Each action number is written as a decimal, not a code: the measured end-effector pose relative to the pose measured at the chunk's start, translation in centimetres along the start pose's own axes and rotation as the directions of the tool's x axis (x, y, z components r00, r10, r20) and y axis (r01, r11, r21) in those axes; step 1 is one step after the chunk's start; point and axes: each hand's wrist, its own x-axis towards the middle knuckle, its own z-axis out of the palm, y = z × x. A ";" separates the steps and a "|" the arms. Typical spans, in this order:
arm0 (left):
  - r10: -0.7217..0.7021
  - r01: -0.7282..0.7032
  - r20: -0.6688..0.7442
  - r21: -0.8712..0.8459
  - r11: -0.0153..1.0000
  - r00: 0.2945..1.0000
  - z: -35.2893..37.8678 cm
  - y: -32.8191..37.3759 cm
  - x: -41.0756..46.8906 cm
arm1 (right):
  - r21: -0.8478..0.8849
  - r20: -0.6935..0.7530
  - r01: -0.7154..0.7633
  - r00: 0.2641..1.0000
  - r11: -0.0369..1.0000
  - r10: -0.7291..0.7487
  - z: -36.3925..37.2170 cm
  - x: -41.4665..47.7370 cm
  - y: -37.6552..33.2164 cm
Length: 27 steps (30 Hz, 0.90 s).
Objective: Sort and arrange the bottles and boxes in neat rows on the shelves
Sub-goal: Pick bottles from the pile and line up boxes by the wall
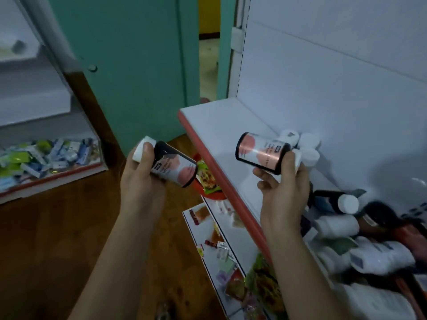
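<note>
Glossy black plastic with a pink-and-white label: that is the bottle point(172, 163) my left hand point(143, 179) grips, fingers curled round its body and thumb on the white cap. I hold it tilted out over the floor point(69, 227), clear of the shelf point(221, 125). My right hand point(282, 188) grasps a matching bottle point(261, 152) on its side above the shelf, base turned towards my left hand and thumb across the cap end.

Just beyond my right hand a few white-capped bottles point(305, 144) stand against the back panel point(323, 88). Below its wrist, a heap of bottles point(346, 227) lies jumbled.

I judge these two to be light and rigid, unlikely to dent, but the smooth label looks slippery. The middle of the body is the safest place to hold. The cap might turn or come away, so I would not carry by it. Each should sit steady on its flat base.
</note>
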 end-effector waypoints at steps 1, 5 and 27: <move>-0.016 0.015 0.034 0.018 1.000 0.999 1.0 -0.6 2.1 | 0.003 -0.020 0.005 1.000 1.000 -0.005 0.4 0.8 0.8; -0.076 0.064 0.216 0.059 0.996 0.973 5.9 -3.4 11.2 | -0.073 -0.109 0.092 0.989 0.993 -0.100 2.6 5.0 3.6; -0.298 -0.497 0.885 0.450 0.742 0.358 24.6 -19.5 36.5 | -0.997 -0.080 -0.074 0.932 0.032 -0.354 11.6 27.9 7.1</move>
